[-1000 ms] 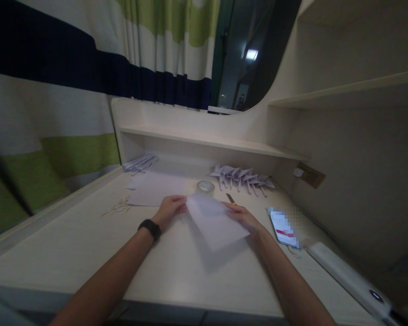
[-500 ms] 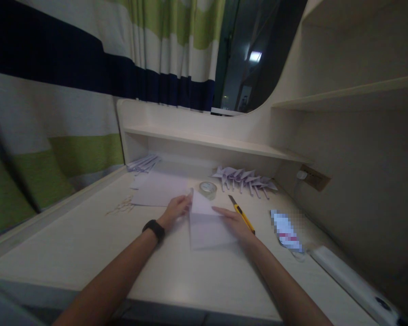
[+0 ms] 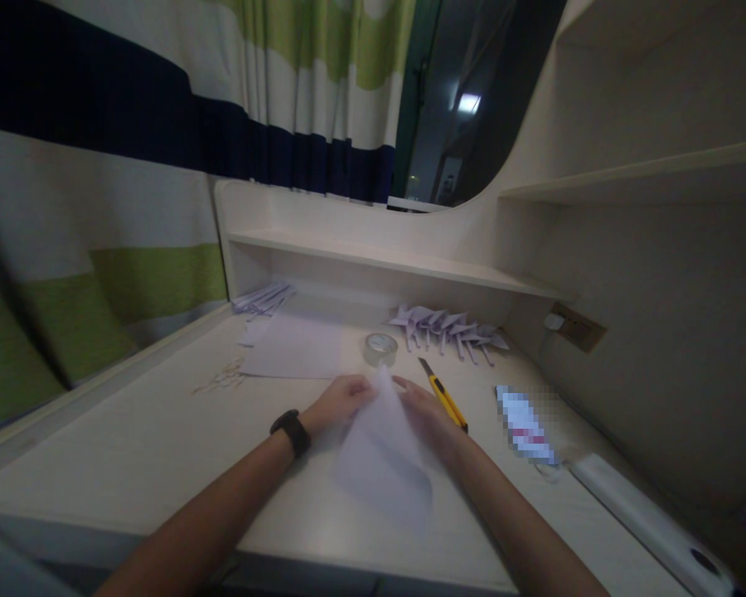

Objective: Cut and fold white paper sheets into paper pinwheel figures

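Note:
A white sheet of paper (image 3: 382, 460) is lifted off the desk (image 3: 130, 448) and bent toward me. My left hand (image 3: 341, 402), with a black watch on its wrist, pinches the sheet's upper left edge. My right hand (image 3: 426, 414) grips the upper right edge, fingers partly behind the paper. Both hands meet near the sheet's top point. A yellow utility knife (image 3: 444, 398) lies just right of my right hand.
A roll of clear tape (image 3: 380, 349) stands behind the hands. Flat paper sheets (image 3: 292, 348) lie at the back left, folded paper pieces (image 3: 448, 327) in a row at the back right. A phone (image 3: 525, 424) and a white bar-shaped device (image 3: 646, 518) lie at the right.
The sheet lay flat under both hands half a second ago; now it is raised and curled toward me, with the hands drawn closer together at its top.

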Motion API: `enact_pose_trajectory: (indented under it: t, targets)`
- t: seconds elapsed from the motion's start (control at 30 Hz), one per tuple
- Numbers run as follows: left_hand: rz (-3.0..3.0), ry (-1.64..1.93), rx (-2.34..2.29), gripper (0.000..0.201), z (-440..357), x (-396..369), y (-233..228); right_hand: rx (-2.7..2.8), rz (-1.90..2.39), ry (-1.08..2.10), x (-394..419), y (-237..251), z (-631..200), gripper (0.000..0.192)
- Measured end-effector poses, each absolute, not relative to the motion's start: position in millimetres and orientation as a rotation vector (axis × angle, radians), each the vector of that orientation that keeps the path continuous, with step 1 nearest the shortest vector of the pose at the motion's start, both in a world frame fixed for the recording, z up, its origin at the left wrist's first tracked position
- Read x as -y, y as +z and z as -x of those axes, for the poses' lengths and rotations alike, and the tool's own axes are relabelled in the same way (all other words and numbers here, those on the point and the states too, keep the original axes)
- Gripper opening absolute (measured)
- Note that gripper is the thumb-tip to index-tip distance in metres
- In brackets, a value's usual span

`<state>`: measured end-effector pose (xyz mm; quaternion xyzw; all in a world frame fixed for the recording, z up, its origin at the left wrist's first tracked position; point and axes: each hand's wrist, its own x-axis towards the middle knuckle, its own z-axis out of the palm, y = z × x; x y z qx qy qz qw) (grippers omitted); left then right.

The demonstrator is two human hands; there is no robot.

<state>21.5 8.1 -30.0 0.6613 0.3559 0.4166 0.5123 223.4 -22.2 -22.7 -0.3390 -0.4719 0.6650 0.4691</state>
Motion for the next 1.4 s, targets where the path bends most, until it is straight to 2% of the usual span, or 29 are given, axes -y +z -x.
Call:
enact_pose_trajectory:
  t: [0.17, 0.33, 0.6, 0.93, 1.13, 1.3, 1.4]
  targets:
    - [-1.704, 0.934, -0.753, 0.031, -41, 7, -35, 1.083, 0.997, 1.648, 28, -23, -211, 0.031]
    - [-1.605, 1.009, -0.773, 0.030, -53, 6, -37, 0.981, 1.136, 1.544, 23, -15, -206, 0.024]
    - [-1.464, 1.079, -0.880, 0.051, -63, -22, -32, 0.931, 1.121, 1.308, -18, -15, -213, 0.033]
    - [-1.698, 1.079, -0.865, 0.039, -53, -17, -39, 0.845, 1.062, 1.170, -20, -27, -220, 0.049]
    - [-1.719, 1.119, -0.883, 0.037, -48, -12, -35, 0.856, 0.934, 1.339, -12, -18, -219, 0.043]
    - [-1.755, 1.151, -0.904, 0.037, -48, -11, -32, 0.910, 0.983, 1.313, -8, -17, -220, 0.055]
    - [-1.827, 1.147, -0.929, 0.034, -48, -8, -30, 0.939, 0.983, 1.275, -8, -18, -219, 0.056]
